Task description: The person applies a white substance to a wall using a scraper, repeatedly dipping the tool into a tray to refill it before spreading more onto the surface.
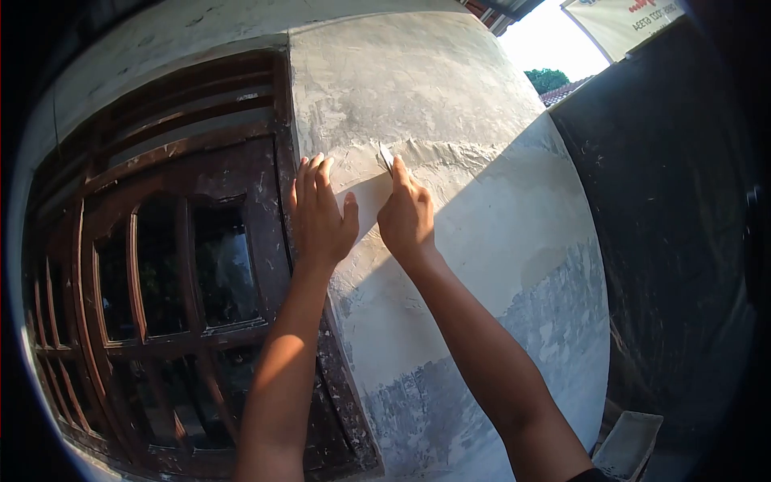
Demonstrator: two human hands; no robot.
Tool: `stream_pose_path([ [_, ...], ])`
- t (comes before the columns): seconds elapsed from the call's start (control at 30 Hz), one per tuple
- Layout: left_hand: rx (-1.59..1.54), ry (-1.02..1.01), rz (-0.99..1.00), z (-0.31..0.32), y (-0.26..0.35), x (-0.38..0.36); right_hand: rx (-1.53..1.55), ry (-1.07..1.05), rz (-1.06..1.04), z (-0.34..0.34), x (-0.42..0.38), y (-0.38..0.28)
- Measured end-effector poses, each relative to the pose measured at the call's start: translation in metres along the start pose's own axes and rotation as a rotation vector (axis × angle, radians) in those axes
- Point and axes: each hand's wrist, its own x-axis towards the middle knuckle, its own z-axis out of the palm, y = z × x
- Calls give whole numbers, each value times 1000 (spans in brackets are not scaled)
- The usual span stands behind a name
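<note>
My right hand (pixel 407 210) is closed around a thin metal blade (pixel 386 157), its index finger stretched along the tool. The blade touches the plastered wall (pixel 490 217) beside a rough ridge of plaster (pixel 450 153). To the left, my left hand (pixel 321 210) has its fingers spread against the wall at the edge of the door frame, holding nothing. Pale smooth plaster covers the middle of the wall, with bare grey patches lower down.
A dark brown wooden door (pixel 181 173) with glass panes fills the left. On the right hangs a dark sheet (pixel 658 201), with a white banner (pixel 622 24) above it. A shallow grey tray (pixel 629 446) stands at the lower right.
</note>
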Motion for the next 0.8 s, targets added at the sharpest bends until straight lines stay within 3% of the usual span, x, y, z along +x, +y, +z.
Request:
stream_pose_path([
  [0.03,-37,-8,12,0,-1,-1,3,-193,144,2,-3,1],
  [0.13,-125,8,-48,-3,-2,-1,-155,-261,137,16,-3,-12],
  [0.2,-153,64,-60,0,-5,-1,-246,-197,39,31,-4,-17],
  [0.3,-187,131,-99,-1,-8,-4,-647,-385,20,43,7,-27],
  [0.33,-199,149,-136,-1,-9,-5,-640,-384,20,41,7,-30],
  [0.4,-204,165,-154,-1,-10,-6,-639,-617,-58,20,3,-42],
  [0.43,-213,182,-173,-1,-9,-7,-696,-525,-222,14,-7,-38],
  [0.47,-211,184,-176,-2,-8,-7,-695,-526,-226,3,-10,-38],
  [0.53,-155,151,-175,-3,-6,-7,-430,-500,-24,-24,-9,-37],
  [0.67,-126,117,-153,-1,-5,-4,-148,-108,7,-30,30,19],
  [0.73,-223,60,-159,0,-6,-3,-76,-168,139,-27,59,44],
  [0.8,-221,48,-132,3,-8,-4,-71,-187,134,-17,84,66],
])
